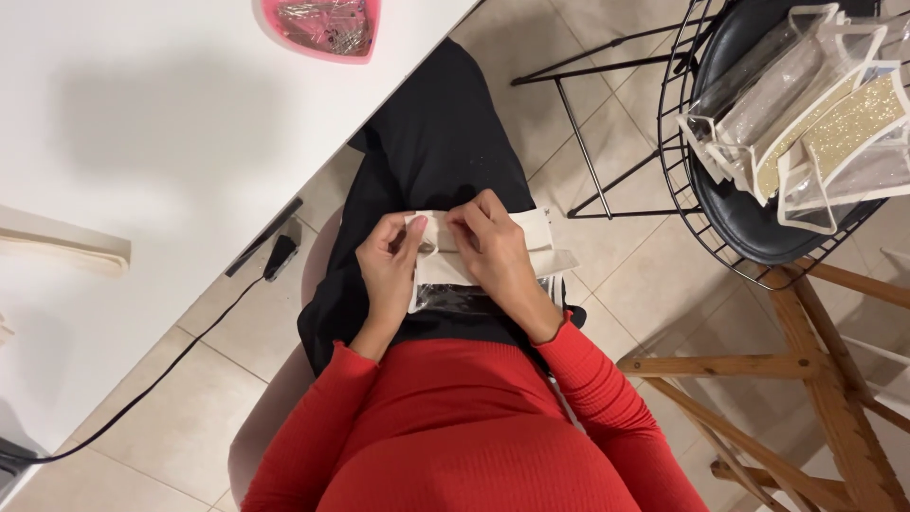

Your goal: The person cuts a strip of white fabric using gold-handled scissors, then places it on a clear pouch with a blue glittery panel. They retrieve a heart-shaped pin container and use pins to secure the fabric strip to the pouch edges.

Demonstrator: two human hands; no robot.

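Cream fabric piece (474, 256) on lap, left hand (389, 265) and right hand (493, 251) both pinching it, fingers closed

- One view only, so no part of the scene was shared with a second camera.
- The camera sat on the person's head and looked steeply down over the chest and lap.
- It was near: the left hand (389, 270) and right hand (495, 251) lay close under the lens at frame centre, red sleeves filling the bottom edge.
- The white table (171, 152) ran along the left side (seen from above, tilted), and the tiled floor (626, 246) lay far below.
- A wire chair (720, 237) stood at upper right, near the frame's edge.
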